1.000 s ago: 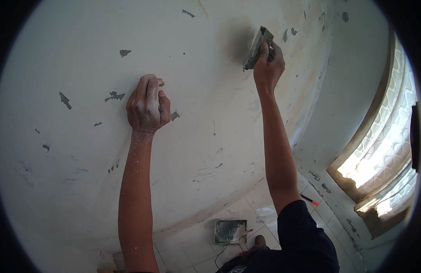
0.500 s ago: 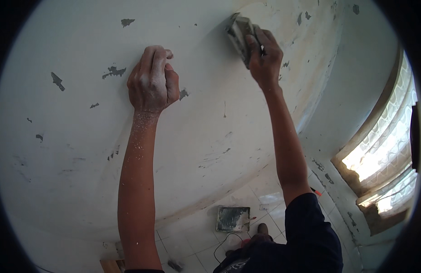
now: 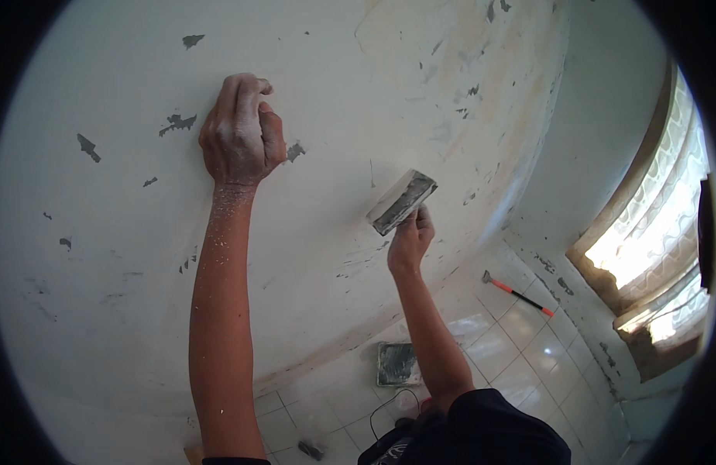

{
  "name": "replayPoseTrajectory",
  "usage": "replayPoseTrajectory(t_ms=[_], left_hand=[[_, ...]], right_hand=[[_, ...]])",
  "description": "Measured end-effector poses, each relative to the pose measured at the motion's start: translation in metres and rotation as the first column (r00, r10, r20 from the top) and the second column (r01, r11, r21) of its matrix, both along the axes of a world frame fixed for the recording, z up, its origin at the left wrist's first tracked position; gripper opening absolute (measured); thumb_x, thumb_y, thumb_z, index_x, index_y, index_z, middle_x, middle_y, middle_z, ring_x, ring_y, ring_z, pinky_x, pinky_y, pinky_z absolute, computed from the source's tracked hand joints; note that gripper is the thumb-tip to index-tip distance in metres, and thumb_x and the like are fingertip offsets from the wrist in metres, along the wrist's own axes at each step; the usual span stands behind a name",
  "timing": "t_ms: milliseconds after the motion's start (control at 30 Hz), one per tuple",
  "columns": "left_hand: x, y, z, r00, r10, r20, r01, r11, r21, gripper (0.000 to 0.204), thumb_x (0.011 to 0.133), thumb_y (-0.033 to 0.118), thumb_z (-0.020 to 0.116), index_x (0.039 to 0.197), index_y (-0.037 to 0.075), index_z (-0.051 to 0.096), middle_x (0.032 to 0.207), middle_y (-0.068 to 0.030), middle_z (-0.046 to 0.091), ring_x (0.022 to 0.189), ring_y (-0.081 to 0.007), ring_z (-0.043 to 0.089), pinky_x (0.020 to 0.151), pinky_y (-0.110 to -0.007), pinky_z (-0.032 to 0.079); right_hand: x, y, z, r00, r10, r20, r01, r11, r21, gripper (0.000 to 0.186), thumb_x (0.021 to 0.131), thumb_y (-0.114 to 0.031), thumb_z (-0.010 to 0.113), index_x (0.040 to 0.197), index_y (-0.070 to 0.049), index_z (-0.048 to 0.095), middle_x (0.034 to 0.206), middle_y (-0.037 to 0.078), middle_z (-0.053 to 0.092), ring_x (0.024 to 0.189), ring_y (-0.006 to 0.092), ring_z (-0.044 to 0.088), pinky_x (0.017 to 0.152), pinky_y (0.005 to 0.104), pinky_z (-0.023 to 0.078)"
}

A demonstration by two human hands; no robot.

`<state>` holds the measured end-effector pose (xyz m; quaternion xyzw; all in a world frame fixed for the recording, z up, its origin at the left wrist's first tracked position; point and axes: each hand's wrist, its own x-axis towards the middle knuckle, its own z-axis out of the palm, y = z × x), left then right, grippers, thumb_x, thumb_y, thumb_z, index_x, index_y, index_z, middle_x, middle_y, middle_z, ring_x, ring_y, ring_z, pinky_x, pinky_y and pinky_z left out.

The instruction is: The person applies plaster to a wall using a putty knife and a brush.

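High on the wall to the left is my left hand [image 3: 238, 132], dusted white, its fingers curled in. Whatever may be inside that grip is hidden. A white-speckled forearm runs down from it. My right hand [image 3: 413, 242] is lower and further right, closed around a flat rectangular trowel [image 3: 403, 202] with a pale face and a dark, smeared strip. The trowel is tilted in front of the wall; contact between them cannot be made out. The white wall [image 3: 319, 232] has grey chipped patches, and yellowish streaks mark its upper right.
A putty-smeared square tray [image 3: 396, 364] lies on the tiled floor [image 3: 520, 341]. Beyond my right arm lies a long-handled orange and black tool [image 3: 520, 295]. A small dark object [image 3: 310, 449] rests at the bottom. At the right, a patterned curtain [image 3: 644, 248] hangs over a bright window.
My right hand has come down and slightly left with the trowel, away from the upper wall. My left hand keeps its curled shape and place on the wall. The view has shifted a little.
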<state>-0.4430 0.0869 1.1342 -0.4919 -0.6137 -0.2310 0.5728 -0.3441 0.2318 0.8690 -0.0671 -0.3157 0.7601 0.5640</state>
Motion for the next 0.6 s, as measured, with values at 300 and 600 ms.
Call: replayPoseTrajectory(t_ms=[300, 600], left_hand=[[0.000, 0.000, -0.001, 1.000, 0.025, -0.016, -0.025, 1.000, -0.017, 0.022, 0.079, 0.004, 0.050, 0.097, 0.001, 0.062, 0.095, -0.0114, 0.066, 0.081, -0.0298, 0.069, 0.069, -0.037, 0.056], [0.006, -0.004, 0.004, 1.000, -0.008, 0.000, 0.008, 1.000, -0.009, 0.020, 0.080, 0.004, 0.050, 0.096, 0.001, 0.060, 0.095, -0.0116, 0.065, 0.081, -0.0315, 0.068, 0.070, -0.039, 0.055]], right_hand=[[-0.036, -0.045, 0.049, 0.940, -0.274, 0.203, 0.319, 0.917, -0.238, 0.041, 0.108, -0.027, 0.051, 0.122, 0.011, 0.055, 0.105, 0.012, 0.066, 0.094, 0.0137, 0.063, 0.082, 0.0283, 0.053], [-0.044, -0.044, 0.137, 0.923, -0.358, 0.141, 0.382, 0.895, -0.230, 0.043, 0.106, -0.027, 0.055, 0.118, 0.014, 0.059, 0.106, 0.015, 0.067, 0.093, 0.0170, 0.063, 0.082, 0.0299, 0.053]])
